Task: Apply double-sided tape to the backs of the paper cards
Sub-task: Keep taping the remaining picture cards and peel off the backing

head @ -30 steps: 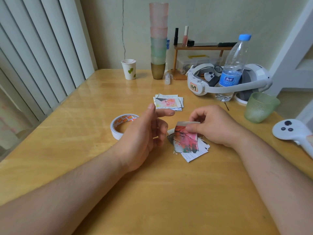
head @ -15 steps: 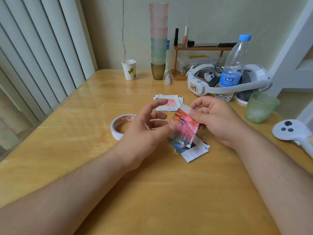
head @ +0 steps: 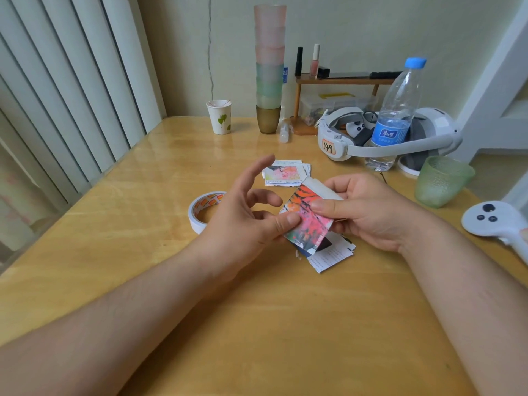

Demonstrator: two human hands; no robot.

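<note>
Pinching a red card (head: 307, 221) mid-frame w/ both hands: right hand (head: 368, 212) thumb on top, left hand (head: 245, 221) thumb at its edge, other fingers spread. I can't see its back. Tape roll (head: 201, 208) partly hidden behind left hand.

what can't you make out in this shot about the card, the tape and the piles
Head view only:
- Card back: faces away, so any tape on it is hidden.
- Near pile: mostly covered by the card and right hand.
- Tape roll: its right side is behind the left hand.
- Far pile: print too small to read.
</note>
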